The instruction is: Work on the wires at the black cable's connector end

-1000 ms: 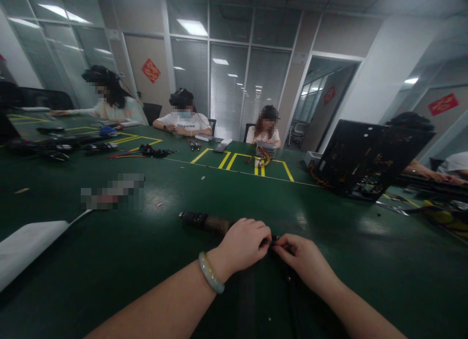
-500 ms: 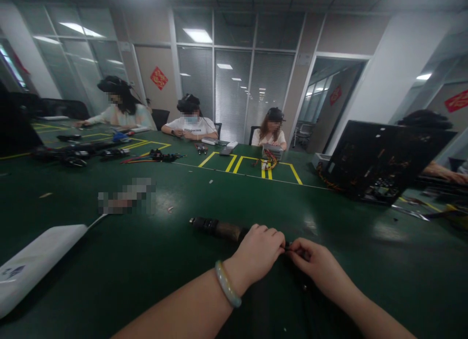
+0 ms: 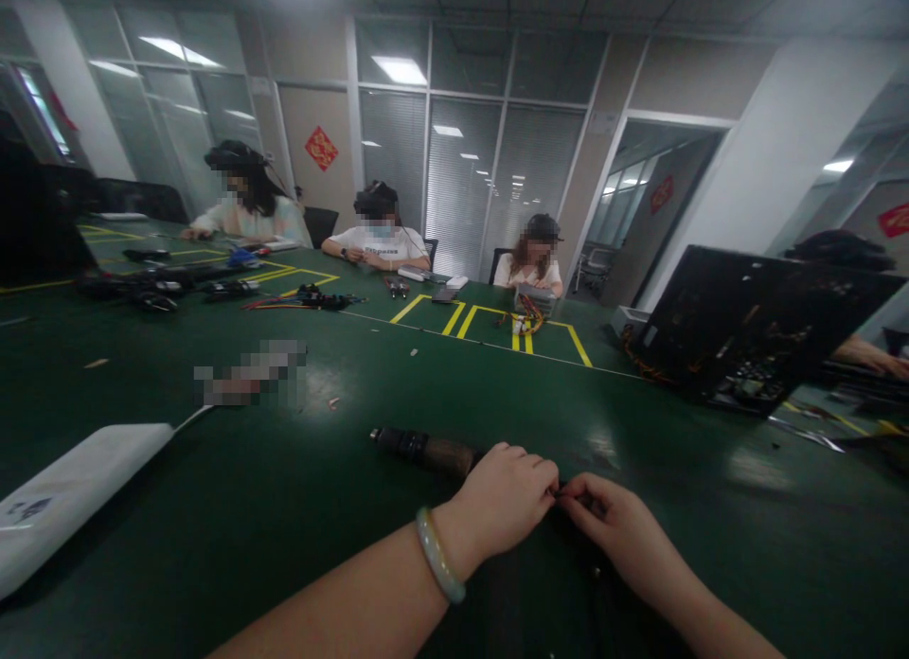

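A dark electric screwdriver (image 3: 426, 451) lies on the green table, its metal tip pointing left. My left hand (image 3: 501, 498), with a pale bangle (image 3: 438, 555) at the wrist, is closed round the screwdriver's rear end. Right beside it, my right hand (image 3: 614, 517) pinches at that same end with thumb and forefinger. What sits between those fingertips is small and dark, and I cannot make out what it is. Below the hands, dark long shapes run toward the bottom edge, too dim to name.
A white power bank (image 3: 85, 498) with a cable lies at left. Black tools and wires (image 3: 163, 285) lie farther back on the left. A black computer case (image 3: 759, 328) stands at right. Several people sit across the table (image 3: 341, 365), working behind yellow tape marks.
The view has shifted slightly, so the scene sits a little to the right. Both hands keep their hold at the screwdriver's rear end, with small finger movement only.
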{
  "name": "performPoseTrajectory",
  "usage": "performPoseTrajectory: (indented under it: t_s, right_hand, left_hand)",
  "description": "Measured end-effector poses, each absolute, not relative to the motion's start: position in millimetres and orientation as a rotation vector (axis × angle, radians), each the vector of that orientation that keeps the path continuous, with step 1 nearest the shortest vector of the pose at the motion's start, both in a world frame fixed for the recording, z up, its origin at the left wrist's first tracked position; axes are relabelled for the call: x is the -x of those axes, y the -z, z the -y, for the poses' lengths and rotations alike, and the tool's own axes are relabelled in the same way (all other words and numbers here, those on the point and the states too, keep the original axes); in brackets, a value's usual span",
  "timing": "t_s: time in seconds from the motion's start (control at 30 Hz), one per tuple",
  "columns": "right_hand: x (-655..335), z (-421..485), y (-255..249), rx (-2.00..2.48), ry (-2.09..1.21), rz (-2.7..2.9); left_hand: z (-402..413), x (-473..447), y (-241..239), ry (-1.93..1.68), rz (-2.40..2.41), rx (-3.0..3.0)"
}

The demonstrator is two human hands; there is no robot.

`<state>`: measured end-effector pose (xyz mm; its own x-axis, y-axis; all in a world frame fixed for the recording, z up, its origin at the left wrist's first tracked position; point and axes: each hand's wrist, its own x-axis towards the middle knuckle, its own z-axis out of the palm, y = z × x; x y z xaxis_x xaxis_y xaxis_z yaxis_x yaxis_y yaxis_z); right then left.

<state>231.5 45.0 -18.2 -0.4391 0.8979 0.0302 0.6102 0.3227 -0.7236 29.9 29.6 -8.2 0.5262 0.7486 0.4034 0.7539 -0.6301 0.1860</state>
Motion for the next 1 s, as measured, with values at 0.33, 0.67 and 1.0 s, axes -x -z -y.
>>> performPoseTrajectory:
  t_s: [0.33, 0.67, 1.0]
  right_hand:
    - [-229.2, -41.5, 13.0, 1.361, -1.007, 2.171]
    - [-226.2, -38.3, 12.1, 1.393, -1.0, 2.165]
    - [-229.7, -40.1, 13.0, 1.402, -0.936, 2.196]
  left_hand:
    - [-28.5, -25.7, 4.7, 0.685, 1.331, 2.748]
    - [-23.7, -19.8, 0.5, 0.68, 1.383, 2.761]
    - [-25.9, -21.7, 2.8, 0.655, 1.376, 2.711]
